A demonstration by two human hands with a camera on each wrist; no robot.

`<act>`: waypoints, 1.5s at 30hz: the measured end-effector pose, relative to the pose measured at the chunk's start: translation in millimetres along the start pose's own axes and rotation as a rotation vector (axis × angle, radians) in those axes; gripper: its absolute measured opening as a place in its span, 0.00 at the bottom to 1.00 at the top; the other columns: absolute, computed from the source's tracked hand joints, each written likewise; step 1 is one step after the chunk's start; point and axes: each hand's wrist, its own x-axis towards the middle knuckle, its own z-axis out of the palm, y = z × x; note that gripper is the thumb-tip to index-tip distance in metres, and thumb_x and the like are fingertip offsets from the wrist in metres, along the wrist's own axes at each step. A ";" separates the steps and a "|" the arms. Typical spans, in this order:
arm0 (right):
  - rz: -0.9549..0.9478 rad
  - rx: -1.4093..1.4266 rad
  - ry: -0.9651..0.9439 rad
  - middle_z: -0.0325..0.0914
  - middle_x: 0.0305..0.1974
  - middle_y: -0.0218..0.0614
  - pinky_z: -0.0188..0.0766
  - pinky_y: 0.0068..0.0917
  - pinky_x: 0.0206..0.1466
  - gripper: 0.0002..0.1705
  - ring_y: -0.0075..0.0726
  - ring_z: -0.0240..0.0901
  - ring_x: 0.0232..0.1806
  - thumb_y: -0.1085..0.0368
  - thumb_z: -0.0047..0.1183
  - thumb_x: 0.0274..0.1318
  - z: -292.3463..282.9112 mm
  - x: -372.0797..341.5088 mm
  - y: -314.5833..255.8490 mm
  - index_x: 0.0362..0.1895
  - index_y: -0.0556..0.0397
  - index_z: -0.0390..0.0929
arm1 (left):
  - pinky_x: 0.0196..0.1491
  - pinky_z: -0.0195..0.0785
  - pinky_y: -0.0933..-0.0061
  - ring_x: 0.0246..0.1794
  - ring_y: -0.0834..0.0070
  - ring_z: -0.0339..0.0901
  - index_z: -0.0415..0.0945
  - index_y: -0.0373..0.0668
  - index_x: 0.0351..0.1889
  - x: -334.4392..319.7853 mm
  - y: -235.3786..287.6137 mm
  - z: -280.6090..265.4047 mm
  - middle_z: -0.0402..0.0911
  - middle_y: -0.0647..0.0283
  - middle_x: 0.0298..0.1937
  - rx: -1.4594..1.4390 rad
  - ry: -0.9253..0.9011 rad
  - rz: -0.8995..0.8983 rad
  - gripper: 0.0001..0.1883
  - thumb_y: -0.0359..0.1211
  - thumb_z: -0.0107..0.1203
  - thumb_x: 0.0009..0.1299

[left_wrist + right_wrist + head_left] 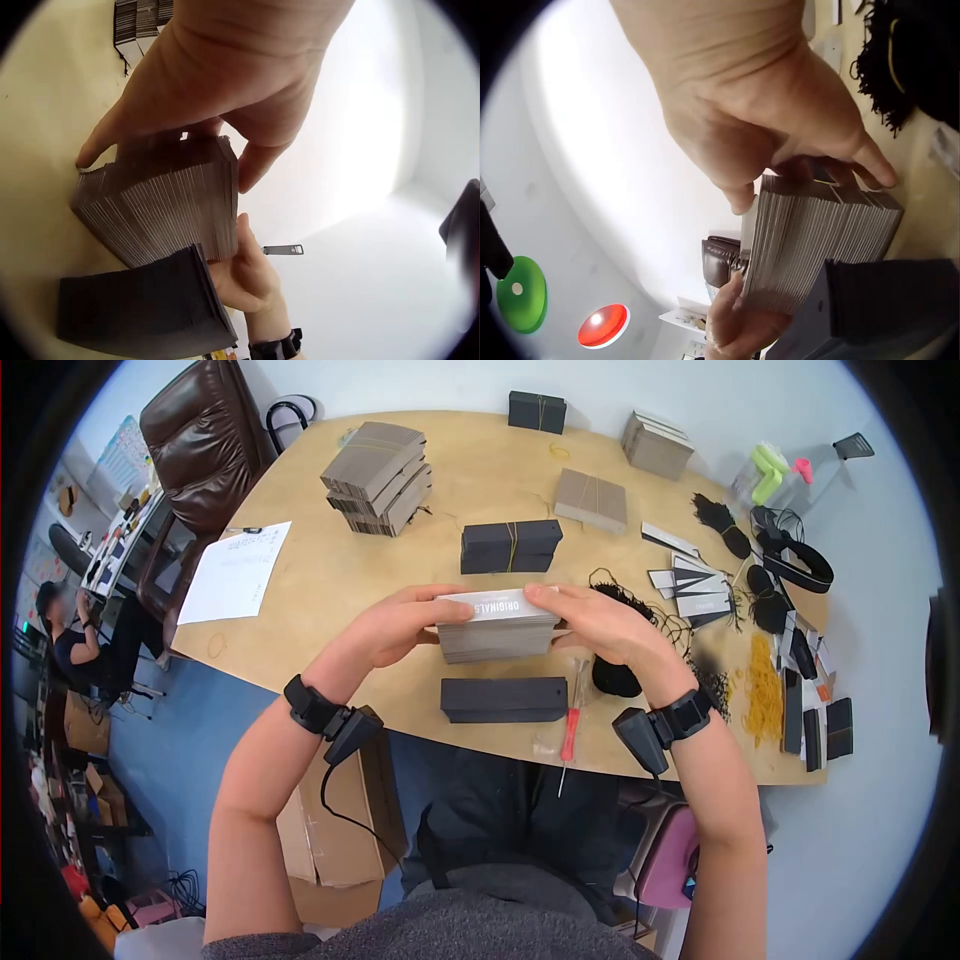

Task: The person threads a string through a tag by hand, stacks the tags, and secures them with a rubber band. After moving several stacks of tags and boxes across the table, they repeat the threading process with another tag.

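Note:
A thick stack of grey cards [498,644] with white "ORIGINALS" lettering on its top face is held between both hands above the table's near part. On its left end, my left hand [405,625] grips with the thumb over the top. The right hand [605,625] grips the opposite end, thumb also on top. Many thin card edges of the stack show in the left wrist view [169,210] and the right wrist view [810,240]. Just nearer my body lies a black card stack [503,700]; beyond the hands is another black stack [510,548] with a yellow band.
A red-handled screwdriver [571,732] lies right of the near black stack. Black cords [617,675] and yellow strings [764,690] lie rightward. Farther back stand a tall grey card pile [378,475] and a banded grey stack [591,500]. Paper [235,572] lies left.

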 end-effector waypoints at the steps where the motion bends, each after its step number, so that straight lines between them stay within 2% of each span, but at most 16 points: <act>1: -0.020 0.006 -0.021 0.66 0.67 0.47 0.60 0.44 0.69 0.45 0.48 0.60 0.70 0.32 0.46 0.64 -2.6 0.8 3.2 0.71 0.54 0.63 | 0.65 0.61 0.59 0.65 0.68 0.66 0.68 0.39 0.68 -0.7 -2.8 -0.2 0.71 0.59 0.65 -0.022 -0.010 0.025 0.30 0.44 0.57 0.72; 5: -0.138 -0.030 0.162 0.67 0.67 0.45 0.62 0.38 0.67 0.45 0.45 0.64 0.66 0.32 0.47 0.64 -5.4 -16.0 7.7 0.71 0.54 0.64 | 0.66 0.61 0.59 0.67 0.67 0.65 0.64 0.40 0.72 -15.6 -5.3 4.4 0.69 0.59 0.68 -0.074 0.044 0.087 0.34 0.47 0.57 0.73; 8: -0.324 -0.059 0.212 0.64 0.70 0.42 0.62 0.37 0.69 0.39 0.40 0.61 0.70 0.42 0.51 0.68 -6.7 -31.8 4.3 0.73 0.52 0.62 | 0.68 0.59 0.59 0.71 0.65 0.62 0.59 0.40 0.74 -27.7 -23.5 -6.1 0.66 0.57 0.70 -0.050 -0.004 0.208 0.39 0.43 0.63 0.69; 10: -0.498 -0.476 0.240 0.70 0.66 0.46 0.64 0.36 0.66 0.38 0.45 0.67 0.66 0.50 0.62 0.59 -6.8 -33.7 4.2 0.68 0.56 0.66 | 0.69 0.59 0.58 0.74 0.65 0.60 0.58 0.41 0.75 -32.6 -30.6 -7.1 0.66 0.57 0.71 0.051 0.072 0.306 0.45 0.35 0.70 0.61; 13: -0.646 -0.698 0.257 0.70 0.65 0.49 0.66 0.38 0.65 0.39 0.50 0.69 0.65 0.62 0.67 0.51 -2.7 -26.8 1.1 0.66 0.56 0.67 | 0.68 0.62 0.62 0.72 0.65 0.64 0.59 0.40 0.75 -31.3 -23.3 -4.8 0.69 0.56 0.70 0.343 0.179 0.365 0.49 0.28 0.74 0.55; 16: -0.423 -0.772 0.202 0.70 0.64 0.51 0.68 0.38 0.64 0.40 0.53 0.70 0.63 0.66 0.67 0.48 1.2 -20.7 -11.3 0.67 0.56 0.65 | 0.65 0.65 0.67 0.66 0.67 0.71 0.60 0.41 0.74 -25.7 -7.2 -3.6 0.73 0.58 0.67 0.536 0.198 0.320 0.47 0.28 0.73 0.56; 19: -0.390 -0.786 0.171 0.71 0.63 0.50 0.70 0.38 0.63 0.43 0.52 0.70 0.63 0.67 0.67 0.49 -0.8 -20.1 -13.0 0.69 0.57 0.62 | 0.64 0.65 0.65 0.65 0.67 0.73 0.64 0.41 0.72 -23.0 -2.4 -5.6 0.76 0.55 0.64 0.463 0.176 0.236 0.45 0.31 0.74 0.54; 23: -0.562 -0.652 0.239 0.72 0.62 0.52 0.70 0.38 0.62 0.43 0.51 0.70 0.64 0.68 0.66 0.50 -1.5 -22.0 10.7 0.70 0.58 0.60 | 0.60 0.69 0.67 0.61 0.70 0.75 0.63 0.41 0.72 -23.3 -23.3 -6.9 0.77 0.55 0.63 0.422 0.190 0.412 0.45 0.28 0.73 0.55; 26: -0.346 -0.534 0.248 0.72 0.62 0.53 0.69 0.38 0.62 0.40 0.50 0.71 0.63 0.71 0.59 0.54 -4.4 -13.3 28.0 0.71 0.60 0.58 | 0.55 0.73 0.69 0.58 0.72 0.75 0.62 0.41 0.73 -21.8 -42.4 -2.7 0.78 0.55 0.58 0.499 0.193 0.293 0.44 0.24 0.70 0.56; 29: -0.159 -0.363 0.276 0.74 0.55 0.44 0.68 0.31 0.62 0.36 0.36 0.73 0.57 0.79 0.41 0.53 -1.7 -10.1 36.2 0.70 0.61 0.61 | 0.50 0.76 0.71 0.51 0.74 0.77 0.63 0.41 0.72 -17.7 -55.3 3.1 0.79 0.56 0.54 0.404 0.258 0.319 0.42 0.20 0.67 0.57; 30: -0.157 -0.360 0.274 0.74 0.55 0.44 0.68 0.31 0.62 0.36 0.36 0.73 0.57 0.79 0.41 0.53 -0.1 -7.7 36.7 0.70 0.61 0.61 | 0.49 0.76 0.72 0.49 0.74 0.78 0.65 0.40 0.69 -16.5 -54.3 6.9 0.80 0.57 0.52 0.407 0.278 0.313 0.39 0.19 0.65 0.57; 32: -0.170 -0.078 0.037 0.76 0.54 0.42 0.68 0.28 0.62 0.32 0.34 0.73 0.55 0.79 0.42 0.53 -1.3 0.3 36.6 0.66 0.64 0.65 | 0.48 0.77 0.73 0.47 0.74 0.79 0.68 0.39 0.67 -14.9 -53.3 11.7 0.81 0.57 0.50 0.413 0.300 0.311 0.36 0.19 0.64 0.57; 34: -0.202 -0.143 0.081 0.77 0.54 0.44 0.68 0.29 0.62 0.30 0.37 0.74 0.56 0.77 0.43 0.54 -2.6 10.6 47.8 0.64 0.66 0.67 | 0.46 0.77 0.73 0.44 0.74 0.81 0.71 0.36 0.62 -12.8 -55.3 15.4 0.83 0.57 0.47 0.417 0.347 0.305 0.31 0.18 0.64 0.58; 38: -0.261 -0.216 0.104 0.78 0.55 0.49 0.66 0.30 0.62 0.28 0.40 0.74 0.56 0.76 0.43 0.55 -2.2 16.4 58.8 0.62 0.69 0.69 | 0.48 0.77 0.73 0.45 0.74 0.82 0.73 0.35 0.59 -12.2 -70.7 15.8 0.83 0.56 0.44 0.372 0.352 0.365 0.28 0.18 0.63 0.58; 42: -0.256 -0.250 0.086 0.76 0.58 0.52 0.66 0.30 0.63 0.29 0.41 0.73 0.59 0.75 0.43 0.55 0.8 8.1 53.5 0.63 0.70 0.67 | 0.54 0.75 0.72 0.49 0.71 0.81 0.68 0.34 0.65 -20.3 -77.0 23.5 0.81 0.53 0.51 0.295 0.409 0.370 0.31 0.16 0.59 0.61; 45: -0.242 -0.247 0.260 0.74 0.58 0.44 0.67 0.28 0.63 0.30 0.35 0.72 0.61 0.78 0.43 0.57 6.4 -9.9 59.2 0.67 0.67 0.63 | 0.57 0.74 0.71 0.54 0.68 0.79 0.63 0.33 0.69 -42.6 -84.2 44.0 0.77 0.50 0.57 0.177 0.552 0.359 0.32 0.14 0.53 0.64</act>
